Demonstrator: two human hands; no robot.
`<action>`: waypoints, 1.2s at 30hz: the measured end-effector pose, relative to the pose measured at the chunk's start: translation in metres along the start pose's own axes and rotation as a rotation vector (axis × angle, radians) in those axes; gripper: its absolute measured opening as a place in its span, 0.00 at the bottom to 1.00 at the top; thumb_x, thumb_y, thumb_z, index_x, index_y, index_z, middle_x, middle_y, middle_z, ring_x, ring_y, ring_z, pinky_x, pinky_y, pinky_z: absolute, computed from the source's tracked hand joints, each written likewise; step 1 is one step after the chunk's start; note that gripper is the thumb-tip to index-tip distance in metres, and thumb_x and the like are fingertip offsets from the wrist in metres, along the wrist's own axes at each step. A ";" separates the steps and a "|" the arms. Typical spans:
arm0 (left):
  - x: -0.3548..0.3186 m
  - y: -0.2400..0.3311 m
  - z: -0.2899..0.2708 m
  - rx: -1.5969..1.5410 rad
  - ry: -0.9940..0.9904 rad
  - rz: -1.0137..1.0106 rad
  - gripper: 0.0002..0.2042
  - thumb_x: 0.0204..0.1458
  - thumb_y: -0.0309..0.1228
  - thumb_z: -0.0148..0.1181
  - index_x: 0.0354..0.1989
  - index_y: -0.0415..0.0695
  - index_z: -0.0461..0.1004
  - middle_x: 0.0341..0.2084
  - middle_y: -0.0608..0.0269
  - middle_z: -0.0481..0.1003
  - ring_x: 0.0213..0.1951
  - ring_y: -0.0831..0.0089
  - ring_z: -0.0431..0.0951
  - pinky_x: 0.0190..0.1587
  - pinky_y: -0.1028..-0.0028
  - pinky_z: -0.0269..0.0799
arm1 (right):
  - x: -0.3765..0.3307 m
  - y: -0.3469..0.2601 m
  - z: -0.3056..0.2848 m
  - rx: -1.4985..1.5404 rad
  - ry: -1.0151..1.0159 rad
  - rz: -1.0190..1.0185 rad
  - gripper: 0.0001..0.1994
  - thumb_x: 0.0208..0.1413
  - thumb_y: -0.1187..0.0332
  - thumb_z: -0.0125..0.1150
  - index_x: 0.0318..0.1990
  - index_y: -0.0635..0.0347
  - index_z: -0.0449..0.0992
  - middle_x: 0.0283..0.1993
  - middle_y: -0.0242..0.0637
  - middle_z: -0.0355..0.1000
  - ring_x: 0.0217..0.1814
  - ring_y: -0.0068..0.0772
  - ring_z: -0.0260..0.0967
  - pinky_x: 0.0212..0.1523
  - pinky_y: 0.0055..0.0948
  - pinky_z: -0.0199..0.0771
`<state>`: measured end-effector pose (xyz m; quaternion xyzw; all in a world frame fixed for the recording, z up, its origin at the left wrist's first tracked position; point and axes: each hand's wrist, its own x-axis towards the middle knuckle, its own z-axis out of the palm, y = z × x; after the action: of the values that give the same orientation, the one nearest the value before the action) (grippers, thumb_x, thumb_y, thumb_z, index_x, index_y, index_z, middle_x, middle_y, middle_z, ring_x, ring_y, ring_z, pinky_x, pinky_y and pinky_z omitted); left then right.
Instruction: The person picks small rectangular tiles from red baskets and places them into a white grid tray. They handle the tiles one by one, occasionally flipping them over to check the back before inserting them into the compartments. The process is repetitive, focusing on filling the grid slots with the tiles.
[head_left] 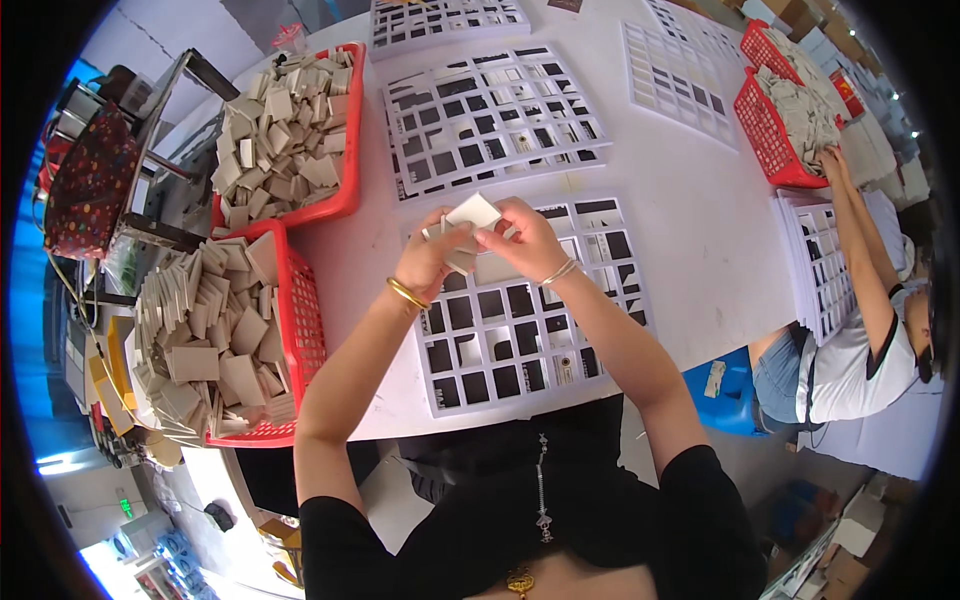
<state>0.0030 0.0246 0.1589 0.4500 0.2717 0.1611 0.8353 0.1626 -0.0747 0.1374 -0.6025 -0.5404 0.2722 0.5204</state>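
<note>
My left hand (430, 258) is closed around a few flat, pale square pieces, one jutting out below its fingers. My right hand (530, 242) meets it, its fingers closed on a white square piece (474, 211) held tilted between both hands. Under them on the table lies a white grid frame (641, 312) with rows of square openings, showing black and white printed patterns. Some middle openings look plain pale, though my hands partly hide that area.
Two red baskets (352, 165) (305, 320) heaped with pale square pieces stand at the left. Beyond my hands lies another stack of grid frames (603, 140). At the right, a co-worker (860, 370) reaches into a red basket (765, 135); a blue stool (725, 400) stands nearby.
</note>
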 end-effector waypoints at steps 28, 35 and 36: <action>-0.062 -0.124 0.009 0.127 0.309 0.004 0.16 0.56 0.35 0.57 0.47 0.39 0.63 0.33 0.56 0.73 0.24 0.74 0.76 0.19 0.74 0.75 | -0.087 0.026 0.007 0.083 -0.209 0.370 0.14 0.51 0.70 0.65 0.43 0.62 0.70 0.40 0.34 0.71 0.29 0.19 0.70 0.27 0.22 0.71; -0.064 -0.116 -0.004 0.124 0.207 0.018 0.11 0.56 0.33 0.58 0.40 0.39 0.70 0.27 0.60 0.75 0.23 0.75 0.76 0.20 0.77 0.73 | -0.108 0.013 -0.012 0.153 -0.112 0.371 0.11 0.56 0.73 0.58 0.45 0.65 0.70 0.37 0.33 0.71 0.28 0.17 0.70 0.27 0.16 0.73; -0.066 -0.112 -0.005 0.195 0.204 0.006 0.11 0.56 0.34 0.58 0.40 0.39 0.72 0.26 0.60 0.75 0.22 0.75 0.76 0.20 0.77 0.73 | -0.116 0.014 -0.018 0.113 -0.137 0.391 0.11 0.56 0.72 0.58 0.45 0.64 0.71 0.35 0.34 0.71 0.27 0.18 0.70 0.26 0.17 0.72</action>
<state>-0.0504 -0.0666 0.0833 0.5112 0.3684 0.1814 0.7550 0.1523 -0.1869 0.1031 -0.6458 -0.4312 0.4382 0.4527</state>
